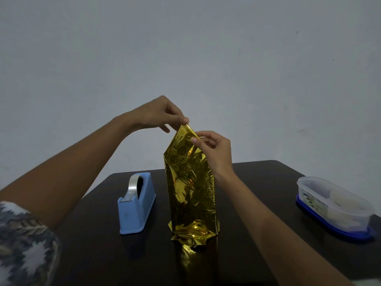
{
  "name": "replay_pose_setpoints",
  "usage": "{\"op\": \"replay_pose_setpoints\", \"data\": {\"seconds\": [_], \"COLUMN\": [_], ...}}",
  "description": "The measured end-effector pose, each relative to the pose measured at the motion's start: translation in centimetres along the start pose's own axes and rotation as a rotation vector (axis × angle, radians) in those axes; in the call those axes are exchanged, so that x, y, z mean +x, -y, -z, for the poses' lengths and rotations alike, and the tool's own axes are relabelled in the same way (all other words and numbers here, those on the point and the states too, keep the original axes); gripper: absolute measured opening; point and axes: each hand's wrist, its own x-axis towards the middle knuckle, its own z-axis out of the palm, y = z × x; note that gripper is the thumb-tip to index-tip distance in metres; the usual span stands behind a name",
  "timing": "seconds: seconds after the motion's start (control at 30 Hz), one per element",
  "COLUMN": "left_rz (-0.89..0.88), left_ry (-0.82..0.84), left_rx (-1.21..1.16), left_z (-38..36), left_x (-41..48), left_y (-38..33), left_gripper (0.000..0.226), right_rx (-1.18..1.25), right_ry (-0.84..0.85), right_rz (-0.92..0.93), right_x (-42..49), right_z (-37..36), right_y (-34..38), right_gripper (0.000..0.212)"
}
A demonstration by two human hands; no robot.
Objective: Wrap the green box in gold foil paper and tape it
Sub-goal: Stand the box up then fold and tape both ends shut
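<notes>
Foil (190, 188) stood upright mid-table (268, 182), gold, crinkled, holographic glints; covered the box fully, bottom end bunched, top tapering to a peak. Left hand (158, 114) pinched the peak tip. Right hand (214, 149) pinched the foil edge just below. Blue tape dispenser (137, 205) just left; lidded plastic tub (334, 207) far right.

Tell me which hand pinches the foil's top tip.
The left hand pinches the gold foil at its peak; the right hand grips lower down.
</notes>
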Motion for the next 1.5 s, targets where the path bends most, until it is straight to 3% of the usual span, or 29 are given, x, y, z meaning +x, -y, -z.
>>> {"op": "replay_pose_setpoints", "data": {"seconds": [0.1, 0.3, 0.47, 0.57, 0.7, 0.77, 0.9, 1.23, 1.5], "left_rz": [-0.016, -0.055, 0.005, 0.020, 0.035, 0.047, 0.071, 0.176, 0.193], "left_ry": [-0.122, 0.140, 0.119, 0.115, 0.133, 0.144, 0.142, 0.152, 0.154], "left_rx": [-0.049, 0.035, -0.055, -0.126, -0.203, -0.217, -0.235, -0.251, -0.124], "left_z": [0.3, -0.3, -0.4, -0.4, -0.3, -0.4, -0.8, -2.9, -3.7], "left_x": [0.0, 0.0, 0.3, 0.4, 0.7, 1.0, 1.6, 2.5, 2.4], "left_y": [0.0, -0.4, 0.4, 0.8, 1.2, 1.5, 2.2, 4.2, 4.3], "left_gripper": [0.026, 0.023, 0.015, 0.019, 0.020, 0.019, 0.020, 0.019, 0.019], "right_rx": [-0.005, -0.010, 0.017, -0.101, -0.073, -0.044, -0.020, 0.043, 0.041], "right_ry": [-0.005, -0.009, 0.005, 0.051, 0.254, 0.310, 0.268, 0.242, 0.225], "right_rz": [-0.008, 0.003, -0.015, -0.024, -0.249, -0.280, -0.263, -0.190, -0.178], "right_x": [0.1, 0.1, -0.1, 0.1, 0.0, -0.1, 0.0, 0.0, -0.2], "right_z": [0.0, 0.0, 0.0, 0.7, 2.2, 2.5, 2.5, 2.7, 2.7], "right_y": [0.1, 0.1, 0.3, 0.3, -0.5, -1.3, -2.3, -2.8, -2.8], "right_gripper": [0.010, 0.011, 0.018, 0.046, 0.095, 0.101, 0.113, 0.101, 0.104]}}
